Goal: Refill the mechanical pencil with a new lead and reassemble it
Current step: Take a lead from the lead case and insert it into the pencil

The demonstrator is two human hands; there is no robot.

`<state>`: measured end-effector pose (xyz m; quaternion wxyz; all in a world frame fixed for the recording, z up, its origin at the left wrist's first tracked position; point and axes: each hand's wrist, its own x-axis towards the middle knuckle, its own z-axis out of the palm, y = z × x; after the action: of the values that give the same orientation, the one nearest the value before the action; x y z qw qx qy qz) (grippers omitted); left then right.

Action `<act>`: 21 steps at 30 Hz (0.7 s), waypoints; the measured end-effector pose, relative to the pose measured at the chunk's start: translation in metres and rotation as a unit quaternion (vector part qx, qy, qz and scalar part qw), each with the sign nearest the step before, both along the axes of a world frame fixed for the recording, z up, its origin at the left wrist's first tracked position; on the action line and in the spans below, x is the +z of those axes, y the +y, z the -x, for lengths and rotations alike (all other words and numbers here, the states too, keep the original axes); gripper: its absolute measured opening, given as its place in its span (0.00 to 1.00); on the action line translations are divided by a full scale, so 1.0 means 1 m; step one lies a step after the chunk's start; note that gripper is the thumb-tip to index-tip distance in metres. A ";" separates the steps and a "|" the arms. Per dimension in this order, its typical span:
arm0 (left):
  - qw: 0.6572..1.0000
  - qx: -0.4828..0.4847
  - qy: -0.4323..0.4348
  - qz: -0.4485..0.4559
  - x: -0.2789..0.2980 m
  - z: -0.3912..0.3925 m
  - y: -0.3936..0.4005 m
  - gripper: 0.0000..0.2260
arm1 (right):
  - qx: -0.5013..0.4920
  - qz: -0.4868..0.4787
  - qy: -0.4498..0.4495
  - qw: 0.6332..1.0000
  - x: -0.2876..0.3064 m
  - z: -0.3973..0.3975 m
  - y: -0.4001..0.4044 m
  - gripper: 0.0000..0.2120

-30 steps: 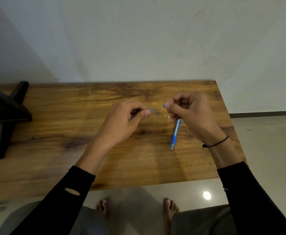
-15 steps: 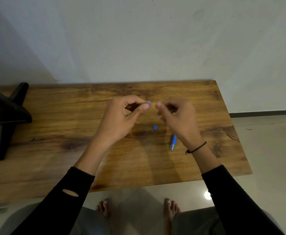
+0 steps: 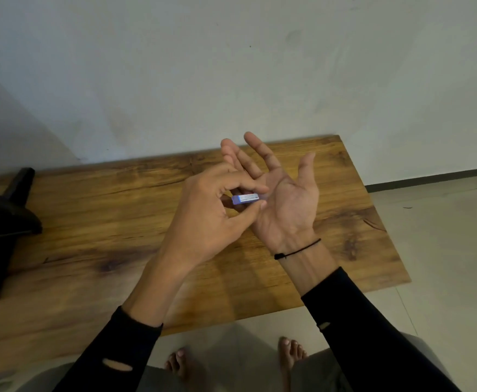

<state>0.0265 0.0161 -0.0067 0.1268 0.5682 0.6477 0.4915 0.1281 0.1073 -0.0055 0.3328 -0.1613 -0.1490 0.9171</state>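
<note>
Table point(image 3: 95, 222) bare around hands; black stand point(image 3: 2, 222) blocks far left.

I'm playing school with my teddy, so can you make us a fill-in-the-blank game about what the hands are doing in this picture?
1. The left hand pinches a small ____ lead case.
2. The right hand is held open with its ____ facing up.
3. A thin black ____ circles the right wrist.
4. Both hands are above a ____ table.

Missing words: blue; palm; band; wooden
</note>
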 end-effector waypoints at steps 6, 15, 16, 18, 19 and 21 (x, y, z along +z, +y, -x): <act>1.000 -0.004 -0.030 -0.001 -0.002 0.001 -0.001 0.10 | -0.008 -0.011 0.010 1.000 -0.001 -0.002 0.001 0.49; 0.996 -0.023 -0.085 0.016 -0.004 0.007 -0.004 0.07 | -0.025 -0.021 0.016 0.999 -0.002 -0.004 0.007 0.50; 0.995 -0.025 -0.091 0.015 -0.004 0.008 -0.004 0.07 | -0.025 -0.023 0.017 0.999 -0.003 -0.004 0.008 0.50; 0.995 -0.031 -0.095 0.014 -0.004 0.009 -0.006 0.08 | -0.027 -0.026 0.021 0.999 -0.003 -0.005 0.010 0.51; 0.995 -0.034 -0.094 0.015 -0.003 0.009 -0.006 0.08 | -0.028 -0.027 0.025 0.999 -0.003 -0.006 0.011 0.51; 0.995 -0.037 -0.096 0.018 -0.003 0.009 -0.008 0.08 | -0.028 -0.028 0.036 0.999 -0.002 -0.007 0.013 0.51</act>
<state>0.0178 0.0084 -0.0097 0.2165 0.5400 0.6194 0.5271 0.1355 0.1206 -0.0080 0.3676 -0.1231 -0.1577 0.9082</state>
